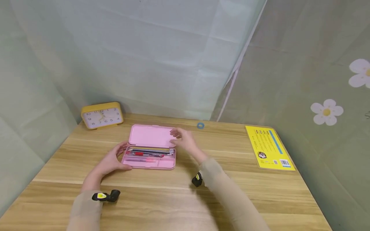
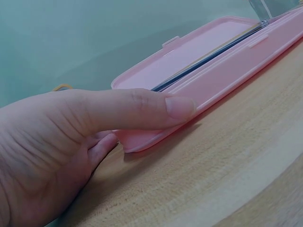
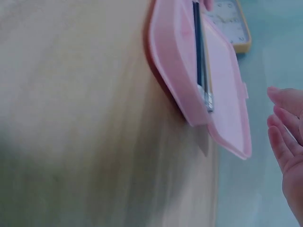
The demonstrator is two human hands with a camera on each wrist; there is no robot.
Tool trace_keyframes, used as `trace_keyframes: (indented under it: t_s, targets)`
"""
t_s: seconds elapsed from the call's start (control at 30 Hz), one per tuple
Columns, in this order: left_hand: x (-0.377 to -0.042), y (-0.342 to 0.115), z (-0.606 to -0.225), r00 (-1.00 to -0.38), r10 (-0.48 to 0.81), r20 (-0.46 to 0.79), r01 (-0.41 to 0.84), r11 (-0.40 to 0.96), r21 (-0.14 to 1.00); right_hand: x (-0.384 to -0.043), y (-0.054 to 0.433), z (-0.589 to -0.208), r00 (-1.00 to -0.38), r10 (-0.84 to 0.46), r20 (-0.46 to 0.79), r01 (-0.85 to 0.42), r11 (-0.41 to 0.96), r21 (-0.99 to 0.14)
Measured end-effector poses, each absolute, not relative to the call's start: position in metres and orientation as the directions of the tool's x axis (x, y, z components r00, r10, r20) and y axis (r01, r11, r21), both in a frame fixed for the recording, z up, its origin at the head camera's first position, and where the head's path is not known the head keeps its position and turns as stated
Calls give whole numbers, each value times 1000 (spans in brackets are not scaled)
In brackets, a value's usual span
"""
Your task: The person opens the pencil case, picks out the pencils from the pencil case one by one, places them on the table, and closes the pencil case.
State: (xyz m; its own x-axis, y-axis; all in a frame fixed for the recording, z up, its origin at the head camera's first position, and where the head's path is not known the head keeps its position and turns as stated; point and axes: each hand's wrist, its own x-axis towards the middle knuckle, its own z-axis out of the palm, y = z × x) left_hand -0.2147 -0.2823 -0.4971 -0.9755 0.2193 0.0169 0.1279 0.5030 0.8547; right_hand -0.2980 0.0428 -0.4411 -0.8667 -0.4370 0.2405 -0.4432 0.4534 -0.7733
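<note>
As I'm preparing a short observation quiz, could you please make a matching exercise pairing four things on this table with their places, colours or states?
1. Pencil case
2. Clock
3. Small ring
4. Booklet

A. Lying flat at the far right
B. Blue
C. Standing at the back left
D. Pink and open

Pairs: 1-D, 2-C, 3-B, 4-A.
</note>
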Motion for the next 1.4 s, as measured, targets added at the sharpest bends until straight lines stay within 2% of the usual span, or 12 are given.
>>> trace_keyframes:
  t_s: [0.27, 0.53, 1.4]
  targets:
    - [-213, -282, -499, -975, 220, 17, 128, 501, 856, -289, 35, -457, -840, -496, 221, -483, 496, -721]
    - [-214, -284, -501, -975, 221, 21, 130, 493, 860, -286, 29, -467, -823, -547, 152, -457, 481, -748]
    - [-217, -283, -498, -974, 226, 22, 133, 490, 861, -284, 25, -472, -830, -544, 124, -469, 559, -684]
